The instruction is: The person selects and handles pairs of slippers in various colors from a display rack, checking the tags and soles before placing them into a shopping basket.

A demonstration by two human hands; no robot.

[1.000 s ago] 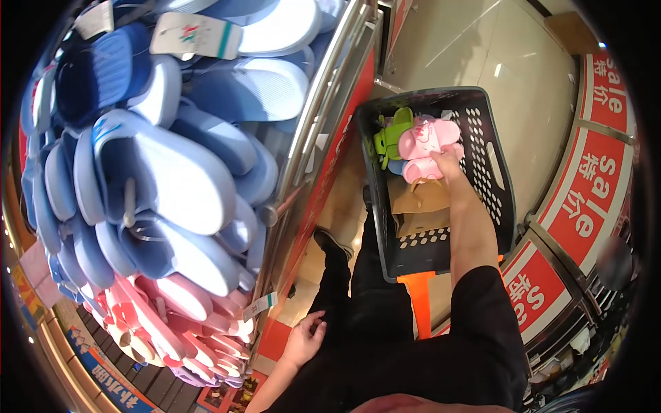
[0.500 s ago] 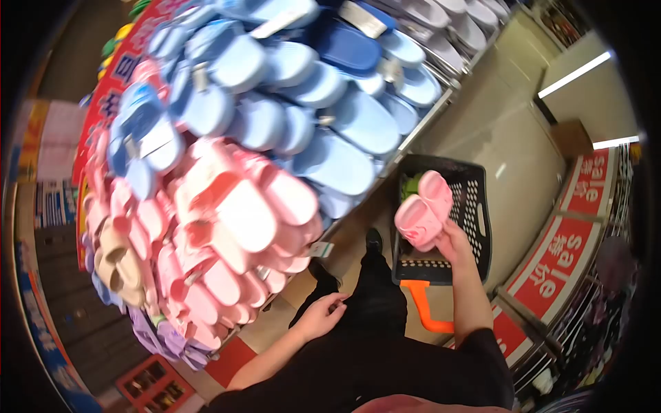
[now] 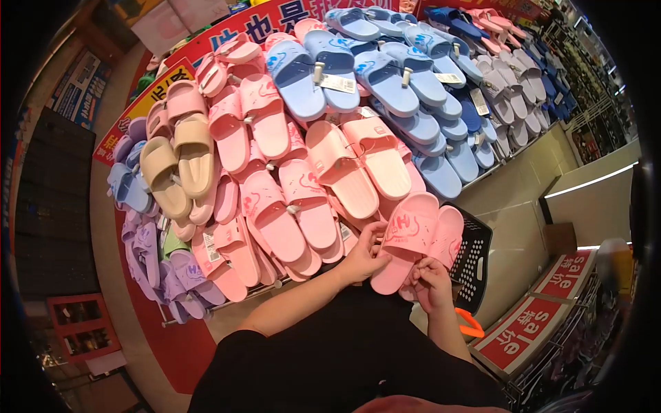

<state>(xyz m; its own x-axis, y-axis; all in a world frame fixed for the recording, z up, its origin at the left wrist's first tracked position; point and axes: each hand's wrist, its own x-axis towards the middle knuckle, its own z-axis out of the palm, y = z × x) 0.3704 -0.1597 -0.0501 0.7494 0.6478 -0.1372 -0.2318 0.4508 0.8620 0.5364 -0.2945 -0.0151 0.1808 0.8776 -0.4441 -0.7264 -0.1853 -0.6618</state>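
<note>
A pair of pink slippers [image 3: 411, 230] with red drawings on the straps is held up in front of my body. My left hand [image 3: 368, 255] is closed on the left edge of the nearer slipper. With bent fingers, my right hand [image 3: 432, 281] grips the pair from below on the right. Just beyond them, cream-pink slippers [image 3: 377, 160] lie on the heaped display. More pink slippers [image 3: 274, 219] are to the left of my left hand.
Blue slippers [image 3: 392, 82], beige slippers [image 3: 195, 162] and purple slippers [image 3: 184, 275] share the sloping display. A black basket [image 3: 475, 258] with an orange handle [image 3: 469, 323] stands at my right. Red sale signs [image 3: 518, 332] line the shelf at lower right.
The pink pair has moved from over the basket to in front of my body. My left hand has risen and taken hold of it too. The view has turned toward the display.
</note>
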